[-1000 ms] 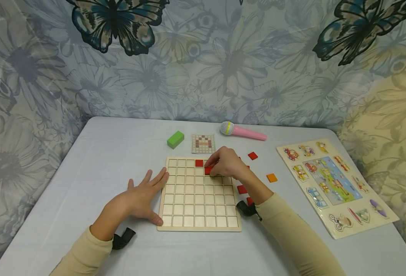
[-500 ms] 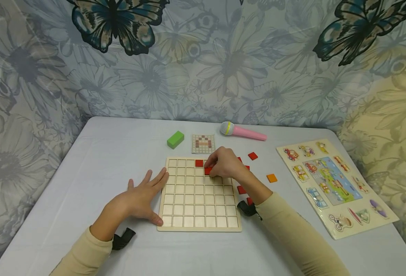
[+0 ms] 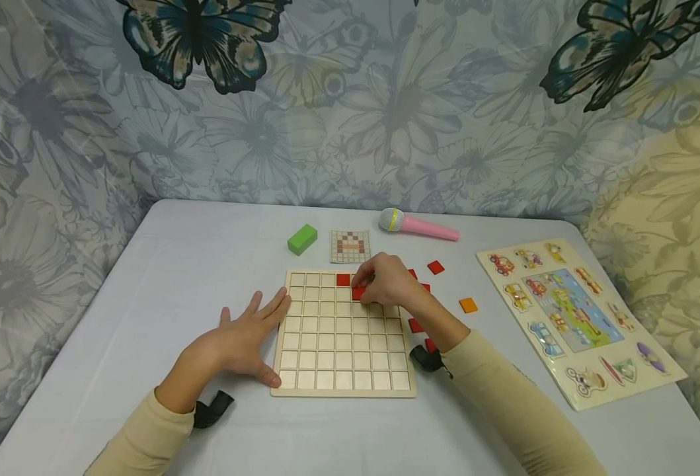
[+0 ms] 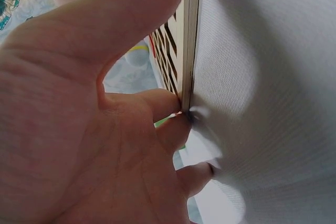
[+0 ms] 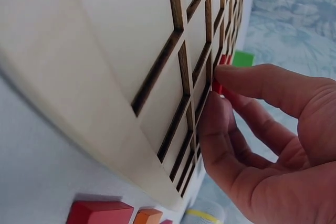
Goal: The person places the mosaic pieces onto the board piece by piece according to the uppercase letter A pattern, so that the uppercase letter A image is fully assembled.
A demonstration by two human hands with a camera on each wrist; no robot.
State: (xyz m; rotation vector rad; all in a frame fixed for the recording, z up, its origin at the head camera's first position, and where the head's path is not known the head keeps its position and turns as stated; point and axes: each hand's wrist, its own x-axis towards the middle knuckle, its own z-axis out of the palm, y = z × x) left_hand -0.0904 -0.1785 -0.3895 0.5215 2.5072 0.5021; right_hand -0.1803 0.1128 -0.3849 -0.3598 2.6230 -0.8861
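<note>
A pale wooden grid board [image 3: 334, 342] lies flat on the table. In its top row sits one red tile [image 3: 343, 280]. My right hand [image 3: 388, 281] is over the board's upper right part and pinches a second red tile [image 3: 358, 293] between thumb and fingertips. That tile is at a second-row cell, just right of and below the first; whether it is fully seated, I cannot tell. In the right wrist view the pinched tile [image 5: 217, 86] shows as a thin red edge. With fingers spread, my left hand [image 3: 242, 344] touches the board's left edge.
Several red tiles [image 3: 435, 267] and an orange tile [image 3: 468, 305] lie right of the board. Behind it are a green block [image 3: 303, 239], a small pattern card [image 3: 350, 246] and a pink toy microphone [image 3: 427, 227]. A picture puzzle board [image 3: 582, 324] lies at the right.
My right wrist has shifted very slightly to the left. The pinched red tile stays at the same cell, and my left hand keeps its place on the board's edge.
</note>
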